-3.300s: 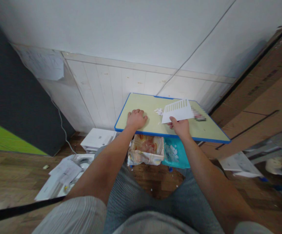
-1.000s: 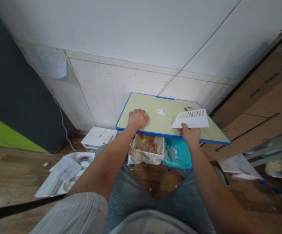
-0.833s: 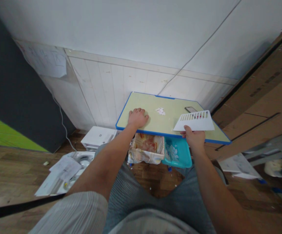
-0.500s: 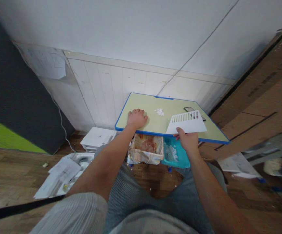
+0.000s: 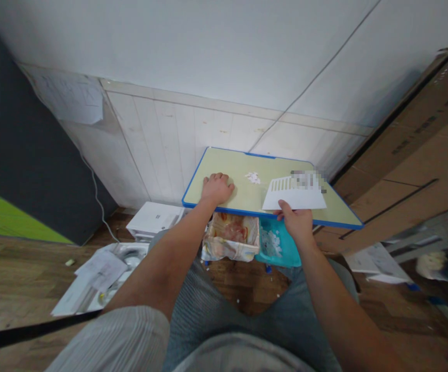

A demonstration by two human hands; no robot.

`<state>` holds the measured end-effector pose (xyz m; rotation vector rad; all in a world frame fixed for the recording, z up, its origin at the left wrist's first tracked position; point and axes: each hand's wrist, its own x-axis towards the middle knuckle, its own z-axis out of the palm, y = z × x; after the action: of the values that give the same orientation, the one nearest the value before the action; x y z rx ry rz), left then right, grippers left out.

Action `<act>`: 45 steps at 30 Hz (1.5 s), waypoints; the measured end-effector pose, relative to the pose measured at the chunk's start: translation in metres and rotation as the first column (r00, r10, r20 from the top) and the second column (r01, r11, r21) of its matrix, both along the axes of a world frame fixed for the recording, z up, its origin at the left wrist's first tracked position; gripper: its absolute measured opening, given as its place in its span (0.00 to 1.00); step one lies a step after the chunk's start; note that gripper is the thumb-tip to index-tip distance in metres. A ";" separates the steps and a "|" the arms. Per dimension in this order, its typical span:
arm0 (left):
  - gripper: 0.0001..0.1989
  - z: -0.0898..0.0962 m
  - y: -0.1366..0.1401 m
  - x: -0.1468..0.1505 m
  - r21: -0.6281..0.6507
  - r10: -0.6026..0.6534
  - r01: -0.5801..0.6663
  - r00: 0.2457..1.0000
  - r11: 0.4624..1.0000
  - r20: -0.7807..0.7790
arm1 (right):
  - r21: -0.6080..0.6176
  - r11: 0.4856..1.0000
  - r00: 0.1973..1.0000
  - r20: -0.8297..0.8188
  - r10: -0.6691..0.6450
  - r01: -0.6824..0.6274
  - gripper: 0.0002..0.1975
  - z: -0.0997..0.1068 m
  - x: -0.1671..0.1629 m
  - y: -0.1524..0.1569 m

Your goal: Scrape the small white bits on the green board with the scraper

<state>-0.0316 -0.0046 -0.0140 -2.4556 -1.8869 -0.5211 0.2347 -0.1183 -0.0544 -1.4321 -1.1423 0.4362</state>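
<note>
Shifted leftward over the tabletop since 0.8 s earlier: the right hand [image 5: 296, 222] and its slotted white card [image 5: 293, 200]. In descending size, a brown carton [image 5: 410, 175] stands right of the blue-edged table [image 5: 227, 160], whose near edge overlaps a lined basket [image 5: 232, 253] and a turquoise tray [image 5: 291, 253] below. The card projects beyond the right fingers, its near edge pinched by the thumb above; the left hand [image 5: 217, 189] rests palm-down, fingers slightly spread, near white scraps [image 5: 252, 177].
</note>
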 end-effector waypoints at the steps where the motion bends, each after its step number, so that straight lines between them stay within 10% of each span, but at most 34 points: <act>1: 0.26 0.000 0.000 0.000 0.000 0.001 -0.001 1.000 1.000 0.005 | -0.003 1.000 1.000 0.027 0.008 -0.008 0.20 -0.002 -0.002 0.000; 45: 0.26 0.002 -0.002 0.001 -0.006 0.001 -0.001 1.000 1.000 0.003 | -0.004 0.994 0.994 0.002 0.114 -0.114 0.20 0.004 -0.009 0.007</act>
<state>-0.0308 -0.0067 -0.0119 -2.4584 -1.8940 -0.5195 0.2257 -0.1112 -0.0507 -1.3757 -1.2298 0.5168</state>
